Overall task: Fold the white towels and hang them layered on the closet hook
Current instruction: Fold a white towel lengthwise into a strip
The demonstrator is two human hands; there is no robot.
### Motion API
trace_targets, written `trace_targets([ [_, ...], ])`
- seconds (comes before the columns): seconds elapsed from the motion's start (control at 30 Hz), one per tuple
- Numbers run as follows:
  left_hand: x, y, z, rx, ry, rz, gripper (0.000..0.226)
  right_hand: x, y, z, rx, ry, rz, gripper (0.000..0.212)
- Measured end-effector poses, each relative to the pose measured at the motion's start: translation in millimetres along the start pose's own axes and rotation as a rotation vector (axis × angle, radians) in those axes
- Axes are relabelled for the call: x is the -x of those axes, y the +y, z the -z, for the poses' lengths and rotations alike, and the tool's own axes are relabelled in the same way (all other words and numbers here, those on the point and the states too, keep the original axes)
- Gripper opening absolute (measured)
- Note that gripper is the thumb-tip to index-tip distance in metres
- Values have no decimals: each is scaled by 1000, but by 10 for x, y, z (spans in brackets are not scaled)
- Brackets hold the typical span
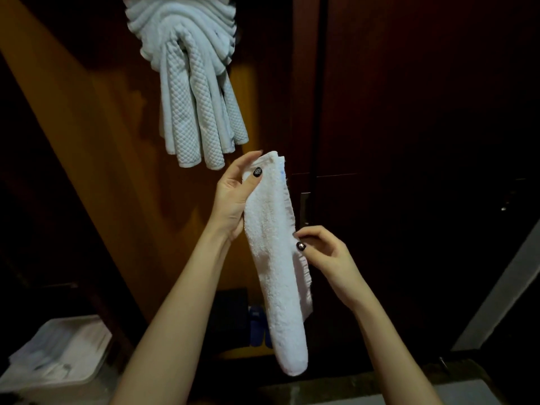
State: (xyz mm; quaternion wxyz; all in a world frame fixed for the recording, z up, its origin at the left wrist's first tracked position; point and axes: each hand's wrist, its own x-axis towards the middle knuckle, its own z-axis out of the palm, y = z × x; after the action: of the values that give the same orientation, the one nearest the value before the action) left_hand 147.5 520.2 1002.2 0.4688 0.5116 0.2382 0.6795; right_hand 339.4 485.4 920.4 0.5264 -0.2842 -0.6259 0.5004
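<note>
— Forearms [175, 317] come up from the bottom edge, closest of all. What are the hands doing?

— The left hand [233, 197] pinches the top end of the folded towel [274, 258] between thumb and fingers. The right hand [324, 252] nips the loose side edge farther down with thumb and forefinger, its other fingers curled.

— And where is that towel?

— It hangs as a long narrow strip between the two hands, just below and a little right of the hung towels [195, 92], not touching them. Its lower end dangles free.

— Which step is this?

— Folding looks nearly done, I'd say; the right hand seems to be squaring the edge layers. Next it must go up above the hung towels and be draped over the hook. That hook is buried under them, so it needs finding by feel, and the strip should be centred to sit as the outer layer.

— Anything else about?

— Well below and left of the hung towels, a pale bin [58, 361] holds more white cloth. Straight below them sit blue slippers [257, 325]; to their right is the dark closet door [380, 83].
</note>
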Motion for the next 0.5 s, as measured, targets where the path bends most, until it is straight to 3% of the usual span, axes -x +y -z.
trace_targets([
  [0.2,-38,-25,10,0,17,12,25,6,63,-9,-12,-26,-73,41],
  [0.33,-52,-27,13,40,-26,2,23,23,133,6,81,-89,-61,3],
  [0.5,-67,-59,24,90,-21,-5,24,59,106,-35,130,-83,-121,35],
])
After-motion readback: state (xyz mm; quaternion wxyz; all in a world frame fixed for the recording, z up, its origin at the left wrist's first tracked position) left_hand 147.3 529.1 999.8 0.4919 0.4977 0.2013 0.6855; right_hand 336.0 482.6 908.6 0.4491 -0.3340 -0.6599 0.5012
